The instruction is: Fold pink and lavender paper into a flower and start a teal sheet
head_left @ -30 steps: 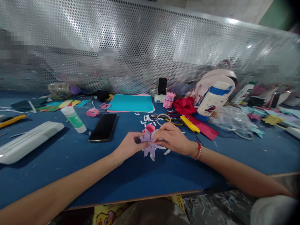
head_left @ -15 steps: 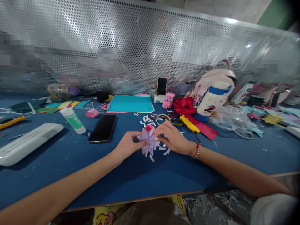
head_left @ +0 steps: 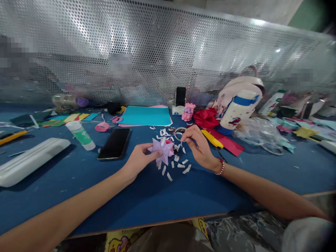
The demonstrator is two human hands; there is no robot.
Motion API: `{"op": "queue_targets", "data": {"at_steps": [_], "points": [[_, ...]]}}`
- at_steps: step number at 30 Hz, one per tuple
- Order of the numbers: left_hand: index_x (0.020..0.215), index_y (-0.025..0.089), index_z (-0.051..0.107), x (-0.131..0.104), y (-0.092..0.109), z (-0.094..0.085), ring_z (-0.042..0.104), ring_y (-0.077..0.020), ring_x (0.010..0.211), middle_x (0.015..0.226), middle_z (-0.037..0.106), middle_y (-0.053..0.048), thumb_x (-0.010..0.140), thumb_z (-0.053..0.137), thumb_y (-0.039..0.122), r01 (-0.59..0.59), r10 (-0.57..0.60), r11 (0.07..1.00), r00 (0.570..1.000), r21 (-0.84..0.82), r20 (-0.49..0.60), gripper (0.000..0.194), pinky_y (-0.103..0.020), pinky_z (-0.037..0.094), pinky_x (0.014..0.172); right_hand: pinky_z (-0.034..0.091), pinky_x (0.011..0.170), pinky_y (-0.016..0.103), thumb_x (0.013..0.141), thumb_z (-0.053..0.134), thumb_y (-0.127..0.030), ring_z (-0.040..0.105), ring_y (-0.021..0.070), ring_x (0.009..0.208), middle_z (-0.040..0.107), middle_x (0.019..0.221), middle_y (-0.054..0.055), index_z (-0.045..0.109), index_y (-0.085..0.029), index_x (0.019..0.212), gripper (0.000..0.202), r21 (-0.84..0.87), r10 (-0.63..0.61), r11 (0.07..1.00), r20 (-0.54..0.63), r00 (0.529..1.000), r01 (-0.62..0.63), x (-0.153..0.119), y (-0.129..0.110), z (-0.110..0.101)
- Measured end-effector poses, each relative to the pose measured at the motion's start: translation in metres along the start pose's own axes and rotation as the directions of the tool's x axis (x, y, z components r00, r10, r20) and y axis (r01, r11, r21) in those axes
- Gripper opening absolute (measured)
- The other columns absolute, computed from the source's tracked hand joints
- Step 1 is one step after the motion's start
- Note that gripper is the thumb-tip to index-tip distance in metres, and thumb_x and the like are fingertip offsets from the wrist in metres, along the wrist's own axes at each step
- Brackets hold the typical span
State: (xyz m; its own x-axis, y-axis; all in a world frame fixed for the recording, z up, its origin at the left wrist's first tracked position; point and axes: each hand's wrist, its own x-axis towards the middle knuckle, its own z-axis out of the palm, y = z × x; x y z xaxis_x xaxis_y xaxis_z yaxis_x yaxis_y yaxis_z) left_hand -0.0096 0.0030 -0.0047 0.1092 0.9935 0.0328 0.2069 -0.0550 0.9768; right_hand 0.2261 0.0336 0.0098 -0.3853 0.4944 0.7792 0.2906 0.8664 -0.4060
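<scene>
My left hand (head_left: 139, 155) pinches a lilac folded-paper flower (head_left: 163, 151) with pointed petals, thumb on its front. A curl of red-pink paper (head_left: 168, 142) shows just behind the flower. To the right, apart from the flower, my right hand (head_left: 198, 145) is closed in a pinch, thumb and forefinger together. Whatever lies between those fingertips is too small to make out. Right by them is a pale ring (head_left: 180, 130), possibly a tape roll. Small white paper strips (head_left: 187, 169) lie scattered on the blue table (head_left: 157, 199) beneath and around both hands.
Left of my hands lie a black phone (head_left: 115, 143), a glue tube (head_left: 81, 135) and a long white case (head_left: 34, 157). Behind are blue paper sheets (head_left: 146, 116) and a pink paper flower (head_left: 188, 112). A yellow-handled tool (head_left: 213, 139), bottle (head_left: 237, 113) and backpack (head_left: 243, 82) stand right.
My right hand has drawn away from the flower, up and to the right. My left hand has turned the flower and shifted it slightly up and left.
</scene>
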Motion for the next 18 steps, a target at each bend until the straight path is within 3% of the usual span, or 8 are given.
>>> {"op": "queue_targets", "data": {"at_steps": [5,10,18], "points": [[0.093,0.015,0.078,-0.001,0.004,0.000,0.068,-0.0219,0.077,0.089,0.078,-0.007,0.071,0.082,0.042,0.023,-0.022,0.994,1.000,-0.103,0.012,0.036,-0.029,0.049,0.069,0.044,0.081,0.037,0.102,0.047,-0.029,0.051,0.0186,0.086,0.052,0.087,0.003,0.056,-0.021,0.076,0.028,-0.077,-0.010,0.997,0.056,0.998,0.014,0.000,0.003,-0.001],[0.091,0.014,0.078,-0.001,0.005,0.000,0.065,-0.0201,0.070,0.081,0.077,-0.007,0.071,0.081,0.044,0.033,-0.031,0.999,0.998,-0.026,0.048,0.036,-0.028,0.046,0.065,0.047,0.086,0.038,0.095,0.063,-0.030,0.055,0.0207,0.098,0.057,0.102,0.005,0.067,-0.026,0.100,0.007,-0.145,-0.107,0.982,0.083,0.991,0.119,0.001,0.007,0.000],[0.093,0.013,0.078,-0.003,0.009,0.003,0.066,-0.0206,0.075,0.088,0.078,-0.009,0.069,0.082,0.042,0.080,-0.073,0.995,0.991,-0.060,0.110,0.038,-0.030,0.047,0.070,0.045,0.086,0.037,0.093,0.067,-0.030,0.057,0.0191,0.098,0.063,0.102,0.002,0.071,-0.027,0.097,0.007,-0.149,-0.155,0.973,0.134,0.979,0.175,0.003,0.011,-0.002]]}}
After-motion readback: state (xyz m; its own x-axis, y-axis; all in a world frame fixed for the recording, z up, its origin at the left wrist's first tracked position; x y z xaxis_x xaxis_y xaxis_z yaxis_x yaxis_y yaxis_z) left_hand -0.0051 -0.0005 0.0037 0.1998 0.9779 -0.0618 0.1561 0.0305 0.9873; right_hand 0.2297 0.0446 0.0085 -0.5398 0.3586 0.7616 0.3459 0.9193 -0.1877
